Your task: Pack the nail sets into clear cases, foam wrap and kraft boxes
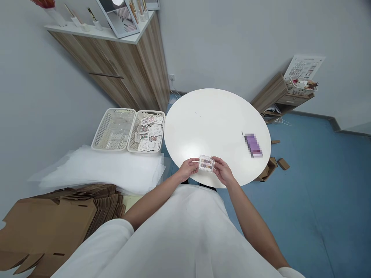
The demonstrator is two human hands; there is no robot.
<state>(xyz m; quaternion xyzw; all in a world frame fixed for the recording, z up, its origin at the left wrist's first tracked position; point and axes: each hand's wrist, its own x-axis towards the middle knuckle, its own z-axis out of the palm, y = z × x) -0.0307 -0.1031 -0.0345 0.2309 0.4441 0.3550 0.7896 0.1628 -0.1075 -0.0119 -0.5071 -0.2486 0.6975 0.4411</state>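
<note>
Your grip is two-handed: the fingers of your left hand [189, 169] pinch one side edge of a small clear case [206, 163], and those of your right hand [223, 171] pinch the opposite edge. The case sits between your hands, in front of your body, over the near part of the round white surface [214, 119]; whether it touches that surface, you cannot tell from here. Two rows of small coloured pieces show through its top. Holding it by the sides probably keeps it level and leaves those rows open to your view.

Beyond your right hand, well apart from it, a blurred purple object [254, 145] lies on the surface; it seems too far off to hinder either hand. To the left of the grip, just past the surface's edge, one white basket [162, 133] holds printed cards [150, 131], likely placed within easy reach. Farther left, touching it, a second basket [100, 129] holds clear packaging [116, 127]. Nearer your body on that side lie white sheets [104, 170] and stacked flat cardboard [52, 227], which your left elbow could brush. Farthest out, ahead and left, stands a wood-grain cabinet [150, 61].
</note>
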